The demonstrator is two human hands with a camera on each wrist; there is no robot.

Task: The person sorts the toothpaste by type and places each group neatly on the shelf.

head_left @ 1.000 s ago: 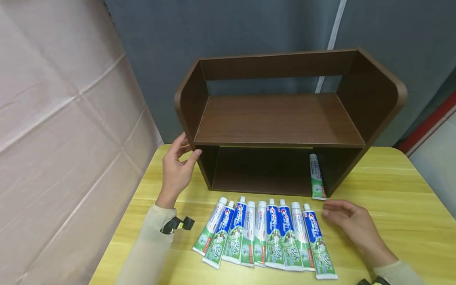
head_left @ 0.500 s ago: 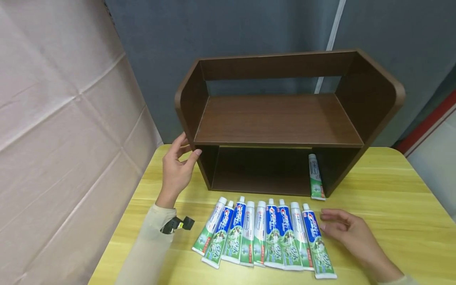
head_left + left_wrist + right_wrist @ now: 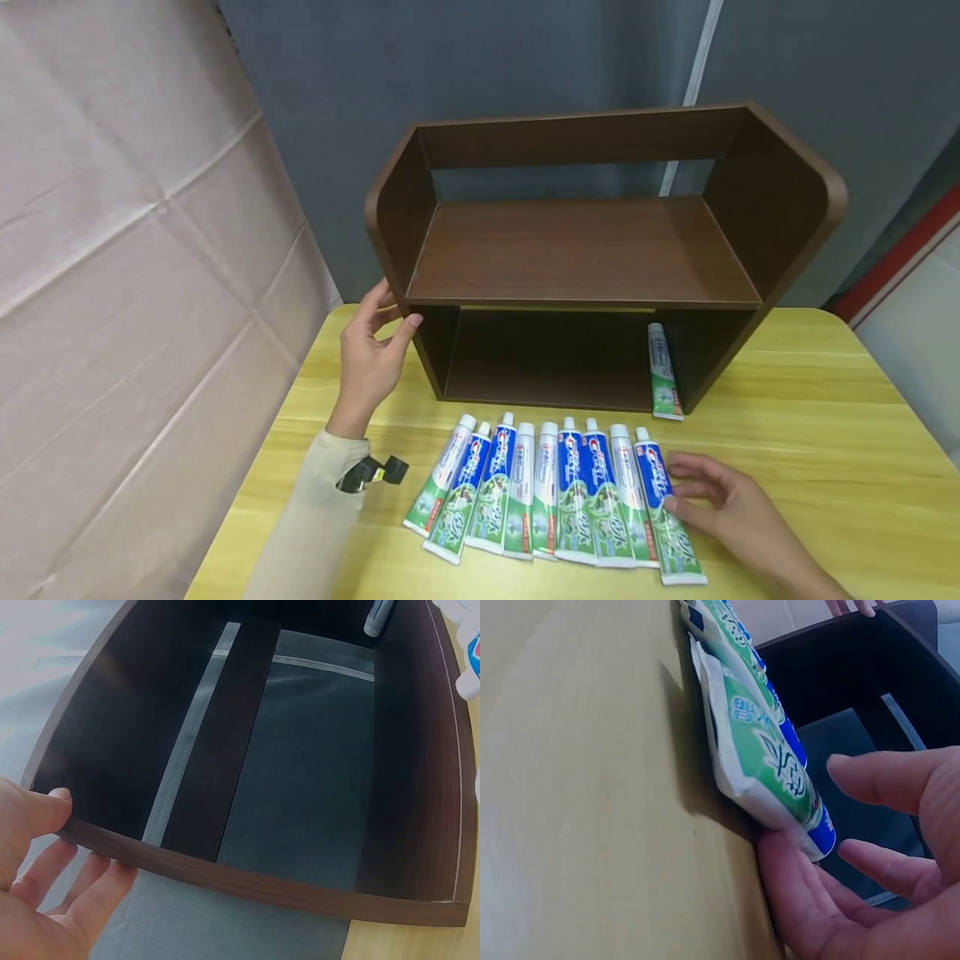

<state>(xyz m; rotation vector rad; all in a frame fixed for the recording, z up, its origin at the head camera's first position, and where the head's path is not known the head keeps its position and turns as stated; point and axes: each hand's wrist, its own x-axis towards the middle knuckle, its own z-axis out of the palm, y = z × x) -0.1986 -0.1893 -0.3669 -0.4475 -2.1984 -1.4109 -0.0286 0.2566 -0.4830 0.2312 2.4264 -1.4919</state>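
Note:
My left hand (image 3: 371,358) grips the left side panel of a dark brown two-tier shelf (image 3: 585,250), thumb on its front edge and fingers on the outer face. In the left wrist view the thumb and fingers straddle the panel edge (image 3: 225,879). My right hand (image 3: 738,508) is at the right end of a row of toothpaste tubes, beside a blue-and-green toothpaste tube (image 3: 671,521). In the right wrist view a finger lies against that tube's side, close to the tabletop, and the thumb (image 3: 877,780) stands apart above it.
Several more toothpaste tubes (image 3: 545,492), some blue and some white, lie side by side on the yellow wooden table (image 3: 810,400), caps toward the shelf. One white-and-green tube (image 3: 663,371) stands in the lower compartment's right end. A pale cloth wall (image 3: 150,333) borders the left.
My right hand has moved from near the shelf's lower right corner toward me and slightly left, reaching the rightmost tube. My left hand stays on the shelf.

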